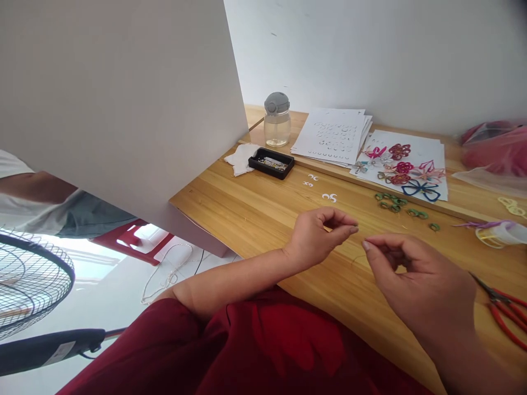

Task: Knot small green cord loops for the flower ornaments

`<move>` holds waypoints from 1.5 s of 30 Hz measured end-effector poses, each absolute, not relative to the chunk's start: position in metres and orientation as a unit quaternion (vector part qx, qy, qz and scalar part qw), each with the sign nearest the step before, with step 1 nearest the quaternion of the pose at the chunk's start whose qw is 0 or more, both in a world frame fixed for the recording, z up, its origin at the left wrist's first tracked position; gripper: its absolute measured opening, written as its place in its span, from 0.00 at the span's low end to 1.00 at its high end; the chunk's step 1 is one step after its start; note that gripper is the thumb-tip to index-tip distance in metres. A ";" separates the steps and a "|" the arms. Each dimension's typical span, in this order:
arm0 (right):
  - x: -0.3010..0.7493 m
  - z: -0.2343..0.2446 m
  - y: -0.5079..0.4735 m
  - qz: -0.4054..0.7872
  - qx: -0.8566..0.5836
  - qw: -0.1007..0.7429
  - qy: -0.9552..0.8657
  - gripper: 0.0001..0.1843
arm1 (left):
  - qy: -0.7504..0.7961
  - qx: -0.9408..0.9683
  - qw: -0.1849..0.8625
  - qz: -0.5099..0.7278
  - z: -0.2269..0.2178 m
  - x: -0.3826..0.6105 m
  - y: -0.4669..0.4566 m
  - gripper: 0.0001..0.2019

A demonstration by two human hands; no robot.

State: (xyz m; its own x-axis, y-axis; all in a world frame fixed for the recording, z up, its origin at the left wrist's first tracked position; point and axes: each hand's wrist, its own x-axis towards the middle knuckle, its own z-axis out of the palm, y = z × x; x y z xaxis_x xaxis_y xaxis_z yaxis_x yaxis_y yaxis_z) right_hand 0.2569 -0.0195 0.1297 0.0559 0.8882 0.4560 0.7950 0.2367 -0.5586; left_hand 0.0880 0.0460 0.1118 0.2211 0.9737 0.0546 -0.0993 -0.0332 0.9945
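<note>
My left hand (319, 237) is closed in a pinch above the wooden table, with a tiny dark bit just showing at its fingertips. Facing it, my right hand (415, 269) pinches thumb against forefinger. A very thin thread or wire (357, 258) hangs by the right fingertips; which of the two it is I cannot tell. A small gap separates the hands. Beyond them lie several small green rings (391, 202), some joined together, and one single green ring (434, 226). White crescent-shaped paper pieces (329, 197) lie past my left hand.
Red-handled pliers (504, 307) lie right of my right hand. Colourful wire-like flowers (405, 167) rest on paper, beside printed sheets (329, 134). A black tray (272, 163) of small bits, a tissue (242, 159) and a bottle (277, 120) stand farther back. A fan (33, 280) is left.
</note>
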 end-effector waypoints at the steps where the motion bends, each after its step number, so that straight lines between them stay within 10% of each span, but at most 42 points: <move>1: 0.257 0.130 -0.019 0.030 -0.598 0.376 -0.707 0.05 | 0.410 0.566 0.536 0.473 0.112 0.087 0.045 0.14; 17: 0.261 0.141 -0.009 -0.095 -0.464 0.332 -0.816 0.07 | 0.403 0.785 0.303 0.360 0.113 0.081 0.040 0.05; 36: 0.265 0.145 0.017 0.304 -0.593 0.448 -0.596 0.10 | 0.288 0.556 0.661 0.414 0.119 0.071 0.040 0.21; 45: 0.262 0.143 0.017 0.247 -0.606 0.478 -0.586 0.13 | 0.266 0.501 0.719 0.402 0.118 0.072 0.039 0.26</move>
